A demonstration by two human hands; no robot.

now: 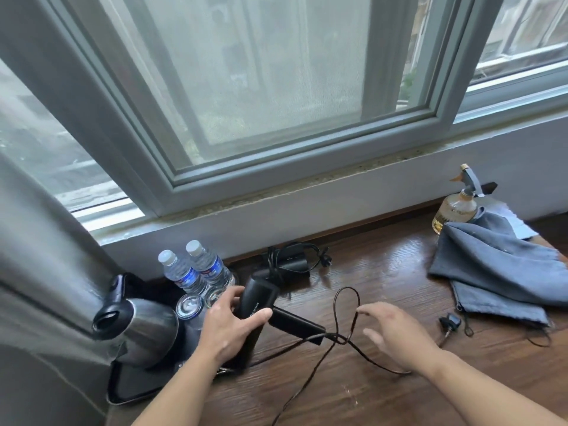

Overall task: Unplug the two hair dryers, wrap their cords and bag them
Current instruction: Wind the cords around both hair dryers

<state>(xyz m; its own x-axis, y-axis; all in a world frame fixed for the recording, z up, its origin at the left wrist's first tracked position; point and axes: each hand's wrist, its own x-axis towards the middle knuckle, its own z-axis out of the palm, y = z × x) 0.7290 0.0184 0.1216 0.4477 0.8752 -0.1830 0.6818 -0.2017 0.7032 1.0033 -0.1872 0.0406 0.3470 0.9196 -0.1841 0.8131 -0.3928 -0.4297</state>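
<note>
Matte blk dryer (256, 298) in L hand (229, 327); maybe-braided cord loop (347, 289) nr R hand (396, 336)

Left hand (229, 325) curled in a grip; right hand (396, 336) hovers, fingers spread.

Tabletop (384, 272): dark wood, visible grain, glossy varnish, reflects the window.
Front hair dryer (258, 299): black plastic, matt, smooth.
Its cord (347, 288): brown-black, looks braided, no shine.
Rear hair dryer (292, 262): black plastic, slight sheen.
Kettle (147, 330): brushed steel body, glossy black plastic lid and handle.
Water bottles (212, 269): clear ribbed plastic, white caps, glossy blue labels.
Tumblers (189, 306): clear glass.
Tray (129, 395): black, smooth, semi-gloss.
Bag (498, 265): grey-blue woven cloth, matt, creased.
Spray bottle (455, 210): amber patterned glass, shiny; grey trigger head, brass-coloured nozzle.
Window frame (276, 161): smooth grey paint.
Sill edge (307, 182): rough, gritty.
</note>
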